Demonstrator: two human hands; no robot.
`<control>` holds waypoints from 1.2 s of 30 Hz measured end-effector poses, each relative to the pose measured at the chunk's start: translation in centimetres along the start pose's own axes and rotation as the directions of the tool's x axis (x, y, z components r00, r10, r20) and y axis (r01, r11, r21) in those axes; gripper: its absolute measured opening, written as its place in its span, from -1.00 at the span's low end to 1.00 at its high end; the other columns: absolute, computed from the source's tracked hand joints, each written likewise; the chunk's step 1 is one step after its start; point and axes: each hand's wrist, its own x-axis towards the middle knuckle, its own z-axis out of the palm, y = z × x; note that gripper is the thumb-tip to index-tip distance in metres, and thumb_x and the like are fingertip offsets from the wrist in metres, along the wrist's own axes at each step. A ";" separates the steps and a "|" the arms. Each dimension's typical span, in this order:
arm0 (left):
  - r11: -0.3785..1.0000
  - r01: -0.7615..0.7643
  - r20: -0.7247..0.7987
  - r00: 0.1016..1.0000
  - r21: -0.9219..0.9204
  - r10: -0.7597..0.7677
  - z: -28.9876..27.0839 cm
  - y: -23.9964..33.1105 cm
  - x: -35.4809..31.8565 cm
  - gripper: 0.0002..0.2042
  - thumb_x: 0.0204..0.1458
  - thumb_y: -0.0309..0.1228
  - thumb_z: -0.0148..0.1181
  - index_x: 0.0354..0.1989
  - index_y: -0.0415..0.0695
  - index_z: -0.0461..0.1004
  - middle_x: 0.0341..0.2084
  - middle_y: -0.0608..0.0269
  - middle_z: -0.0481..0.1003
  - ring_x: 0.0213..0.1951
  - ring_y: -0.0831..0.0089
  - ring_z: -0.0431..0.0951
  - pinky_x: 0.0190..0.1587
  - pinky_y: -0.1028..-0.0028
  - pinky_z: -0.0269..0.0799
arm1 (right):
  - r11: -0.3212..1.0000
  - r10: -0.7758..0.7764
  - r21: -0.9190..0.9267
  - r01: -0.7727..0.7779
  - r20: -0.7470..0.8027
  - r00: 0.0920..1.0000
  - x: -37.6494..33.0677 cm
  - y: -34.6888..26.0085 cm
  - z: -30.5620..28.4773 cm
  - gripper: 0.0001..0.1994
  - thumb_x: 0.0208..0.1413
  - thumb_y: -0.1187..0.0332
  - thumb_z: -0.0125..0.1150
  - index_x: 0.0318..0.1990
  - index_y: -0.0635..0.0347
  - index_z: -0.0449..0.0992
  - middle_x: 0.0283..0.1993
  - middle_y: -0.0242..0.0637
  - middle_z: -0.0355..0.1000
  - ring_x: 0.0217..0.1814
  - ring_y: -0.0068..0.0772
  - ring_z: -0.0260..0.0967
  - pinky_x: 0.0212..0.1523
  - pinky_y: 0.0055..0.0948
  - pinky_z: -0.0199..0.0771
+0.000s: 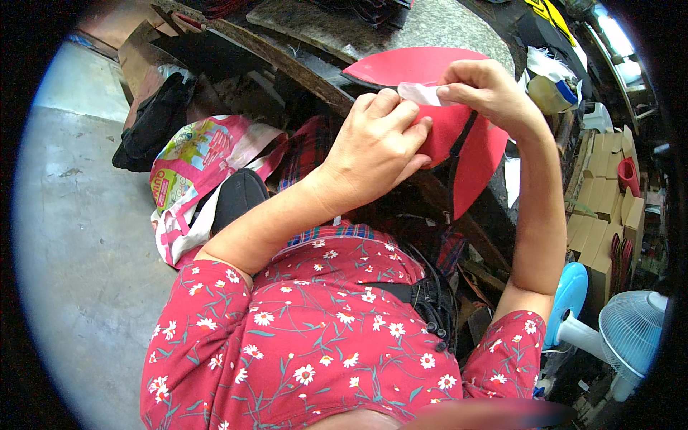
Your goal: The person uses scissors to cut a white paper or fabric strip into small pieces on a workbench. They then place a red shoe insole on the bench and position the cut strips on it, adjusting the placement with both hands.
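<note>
Above my lap is a red curved panel point(481, 168) with a black strip along part of it. Behind it shows another red curved piece point(416, 66), beside the grey-topped work surface. My right hand point(487, 93) pinches a small white strip point(421, 94) between thumb and fingers, over the red pieces. The strip's other end reaches the fingers of my left hand point(380, 140). That hand is bent with its back up, fingers curled against the red panel. Its fingertips are hidden, so what they grip cannot be made out.
A pink and white printed bag point(208, 161) and a black bag point(154, 122) lie at the left by the concrete floor point(79, 229). At the right stand cardboard boxes point(598, 215) and a blue and white fan point(631, 333). A worn edge point(301, 68) borders the work surface.
</note>
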 end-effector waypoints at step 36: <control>0.990 -0.020 0.064 0.998 0.142 0.011 2.3 -0.5 5.4 -0.52 -0.05 0.02 0.24 -0.19 -0.20 0.52 -0.30 0.24 0.42 -0.16 0.31 0.41 -0.09 0.30 0.26 | 0.954 0.274 0.197 -0.225 -0.279 0.920 -2.8 8.5 -3.7 -0.78 0.10 0.24 0.30 -0.31 0.24 0.61 -0.49 -0.55 0.42 -0.47 -0.72 0.25 -0.42 -0.60 0.26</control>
